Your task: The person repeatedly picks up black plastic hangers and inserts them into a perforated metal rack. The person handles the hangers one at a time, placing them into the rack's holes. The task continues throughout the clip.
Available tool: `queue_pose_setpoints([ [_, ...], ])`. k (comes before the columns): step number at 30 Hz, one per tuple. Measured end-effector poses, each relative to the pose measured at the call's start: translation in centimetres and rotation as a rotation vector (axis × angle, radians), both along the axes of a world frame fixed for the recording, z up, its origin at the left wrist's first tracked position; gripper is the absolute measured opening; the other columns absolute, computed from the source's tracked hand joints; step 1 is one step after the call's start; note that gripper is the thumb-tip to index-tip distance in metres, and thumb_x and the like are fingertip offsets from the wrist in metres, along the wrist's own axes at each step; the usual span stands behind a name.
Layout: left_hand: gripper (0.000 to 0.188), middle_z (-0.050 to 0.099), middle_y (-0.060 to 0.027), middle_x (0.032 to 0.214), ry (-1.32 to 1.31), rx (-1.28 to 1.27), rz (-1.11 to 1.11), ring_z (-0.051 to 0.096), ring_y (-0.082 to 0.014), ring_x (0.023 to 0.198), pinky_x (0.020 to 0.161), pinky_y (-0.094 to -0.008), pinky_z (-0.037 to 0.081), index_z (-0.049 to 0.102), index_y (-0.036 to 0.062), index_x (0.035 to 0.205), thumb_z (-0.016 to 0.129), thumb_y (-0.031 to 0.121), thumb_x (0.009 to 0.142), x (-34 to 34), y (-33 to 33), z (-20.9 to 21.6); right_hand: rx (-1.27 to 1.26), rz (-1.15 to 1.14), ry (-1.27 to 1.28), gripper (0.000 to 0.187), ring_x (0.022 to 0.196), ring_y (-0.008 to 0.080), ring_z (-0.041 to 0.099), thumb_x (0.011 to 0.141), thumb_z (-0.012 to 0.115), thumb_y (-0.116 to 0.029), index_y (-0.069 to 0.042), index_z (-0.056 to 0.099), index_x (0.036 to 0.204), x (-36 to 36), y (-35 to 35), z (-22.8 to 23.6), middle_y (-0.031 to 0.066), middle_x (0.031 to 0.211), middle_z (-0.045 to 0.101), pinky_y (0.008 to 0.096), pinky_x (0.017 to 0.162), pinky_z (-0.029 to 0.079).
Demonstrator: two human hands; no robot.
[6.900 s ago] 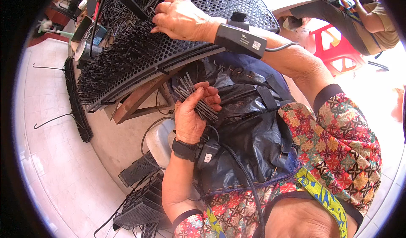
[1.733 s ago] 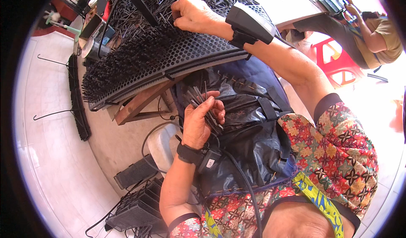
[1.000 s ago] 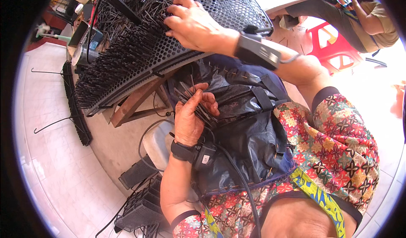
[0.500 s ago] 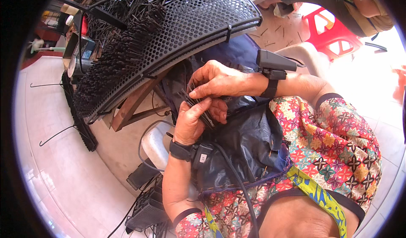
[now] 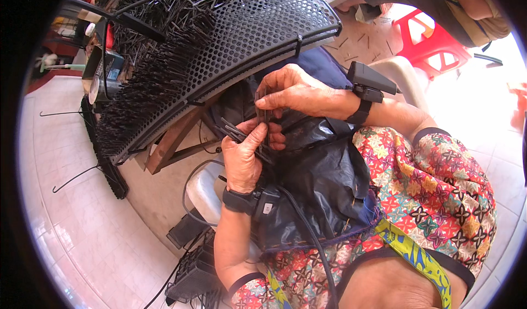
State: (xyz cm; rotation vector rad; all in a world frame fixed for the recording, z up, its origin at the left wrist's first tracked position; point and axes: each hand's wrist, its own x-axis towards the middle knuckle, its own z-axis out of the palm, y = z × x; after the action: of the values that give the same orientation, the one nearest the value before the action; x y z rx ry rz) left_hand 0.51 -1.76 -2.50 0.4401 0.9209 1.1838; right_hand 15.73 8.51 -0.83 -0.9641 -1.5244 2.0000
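My left hand (image 5: 241,158) is closed around a small bundle of thin black sticks (image 5: 233,130), whose ends poke out past the thumb. Just above it, my right hand (image 5: 293,92) pinches the upper end of a few upright dark strips (image 5: 262,108) between thumb and fingers. Their lower part passes behind my left thumb, so I cannot tell how many there are. Both hands are over a black apron (image 5: 313,183) on my lap. Beyond them a curved black perforated board (image 5: 252,26) has many similar sticks (image 5: 148,84) standing in the holes of its left part.
Loose black sticks (image 5: 164,4) lie heaped behind the board. A brown frame (image 5: 170,144) stands under it. At far right is a red plastic stool (image 5: 433,43) beside another person (image 5: 475,12). A long black brush-like strip (image 5: 101,150) with wire hooks rests at left. A cable (image 5: 307,226) crosses my apron.
My right hand has risen slightly, away from the left palm. The strips in its pinch now stand upright, and the left hand's bundle shows more above its thumb.
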Motion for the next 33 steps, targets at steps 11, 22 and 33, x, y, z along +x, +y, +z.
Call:
queue_pose_setpoints([
  [11,0.023,0.063,-0.0121,0.071,0.157,0.003,-0.069,0.061,-0.0173,0.056,0.046,-0.0248,0.046,0.060,-0.0028,0.088,0.060,0.020,0.087,0.3,-0.1,0.5,-0.048,-0.037,0.133,0.021,0.057,0.0125,0.060,0.078,0.069,-0.010,0.005,0.061,0.090,-0.6,0.8,0.2,0.0070,0.072,0.063,0.0233,0.049,0.047],
  [22,0.020,0.059,-0.0082,0.065,0.040,0.058,0.124,0.055,-0.0150,0.051,0.042,-0.0234,0.039,0.059,-0.0003,0.086,0.059,0.020,0.088,0.0,0.1,-0.6,0.015,-0.016,0.171,0.031,0.066,0.0103,0.061,0.087,0.061,-0.025,0.004,0.060,0.097,-0.1,-0.3,0.0,0.0061,0.078,0.064,0.0229,0.055,0.048],
  [33,0.014,0.059,-0.0085,0.070,0.026,-0.022,0.240,0.057,-0.0178,0.054,0.044,-0.0263,0.044,0.055,0.0026,0.084,0.059,0.016,0.087,0.0,0.1,-0.5,0.427,0.000,0.042,0.016,0.062,0.0060,0.058,0.084,0.062,-0.007,0.001,0.060,0.098,-1.3,-2.0,1.3,0.0026,0.072,0.062,0.0219,0.056,0.049],
])
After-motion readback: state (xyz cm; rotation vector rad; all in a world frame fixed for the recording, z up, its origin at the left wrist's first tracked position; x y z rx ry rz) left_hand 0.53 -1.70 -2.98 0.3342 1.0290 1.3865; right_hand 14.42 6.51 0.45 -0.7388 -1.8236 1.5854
